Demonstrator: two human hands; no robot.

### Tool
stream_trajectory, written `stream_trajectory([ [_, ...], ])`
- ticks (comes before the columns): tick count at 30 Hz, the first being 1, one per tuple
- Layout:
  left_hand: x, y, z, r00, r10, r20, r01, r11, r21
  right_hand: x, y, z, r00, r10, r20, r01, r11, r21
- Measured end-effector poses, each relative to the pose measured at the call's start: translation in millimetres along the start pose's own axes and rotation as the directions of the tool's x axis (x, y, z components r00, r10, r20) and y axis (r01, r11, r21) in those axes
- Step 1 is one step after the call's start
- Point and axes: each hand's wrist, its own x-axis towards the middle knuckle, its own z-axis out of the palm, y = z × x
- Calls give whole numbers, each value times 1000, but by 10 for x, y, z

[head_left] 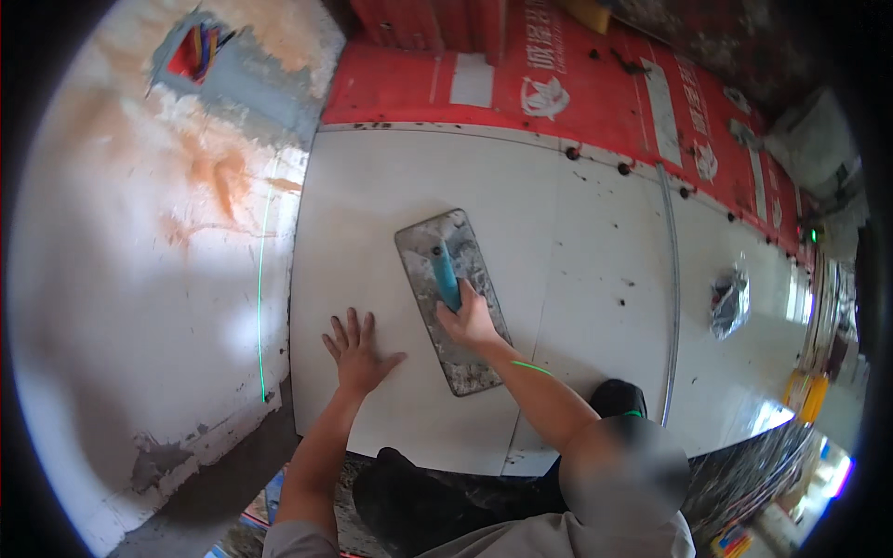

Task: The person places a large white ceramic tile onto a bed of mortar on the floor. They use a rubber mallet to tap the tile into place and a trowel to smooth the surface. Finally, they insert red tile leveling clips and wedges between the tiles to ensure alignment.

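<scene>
Gripping the teal handle, the right hand (468, 321) is closed around the trowel (453, 299), laid flat mid-tile (372, 186). The left hand (358, 352) is pressed flat, fingers spread, on the tile just left of the trowel.

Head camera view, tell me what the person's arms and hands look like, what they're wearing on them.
Both hands are bare, with no gloves: the left hand and the right hand. The forearms are uncovered too. A short greyish sleeve shows at the left upper arm near the lower edge. No watch, rings or wristbands are visible. A thin green laser line crosses the right forearm.
</scene>
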Motion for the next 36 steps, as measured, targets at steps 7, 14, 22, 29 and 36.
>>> stream_trajectory([
  [7,-144,-341,289,963,71,-259,-98,991,-94,231,-40,186,999,-26,48,24,999,49],
  [14,-201,-367,179,967,27,-255,-69,985,-159,251,-849,562,864,-502,-21,501,856,126],
  [22,-219,-437,275,968,15,-249,-58,984,-166,652,-928,954,902,-416,110,411,909,71],
  [29,-86,-286,244,966,46,-255,-90,982,-163,1112,-769,1003,967,-177,186,196,976,-91],
  [36,-116,-291,258,960,33,-279,-81,983,-162,708,-720,938,956,-257,139,267,962,-51],
])
